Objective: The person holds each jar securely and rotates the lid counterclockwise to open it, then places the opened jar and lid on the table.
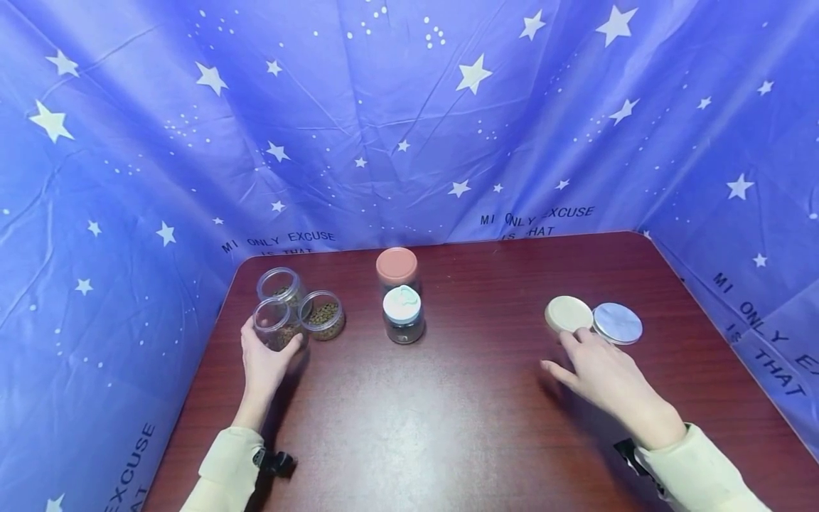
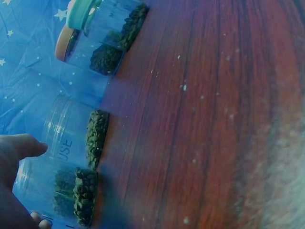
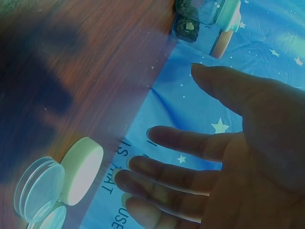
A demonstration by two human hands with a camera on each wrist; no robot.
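On the left, my left hand (image 1: 265, 363) grips an open clear jar (image 1: 271, 315), thumb on its right side and fingers on its left. Greenish-brown pellets (image 2: 85, 200) lie in its bottom. Two more open jars with similar contents stand close by, a rear jar (image 1: 279, 282) and a right-hand jar (image 1: 323, 314). My right hand (image 1: 604, 370) is over the right part of the table, fingers extended and apart, holding nothing. Just beyond its fingertips lie a cream lid (image 1: 568, 313) and a bluish-white lid (image 1: 618, 322); the right wrist view shows clear ringed rims (image 3: 38, 188) beside the cream lid.
Two closed jars stand mid-table: one with a white and mint lid (image 1: 402, 306), and behind it one with an orange-pink lid (image 1: 397, 264). The dark red wooden table (image 1: 435, 419) meets a blue star-patterned curtain (image 1: 384, 142) along its back and sides.
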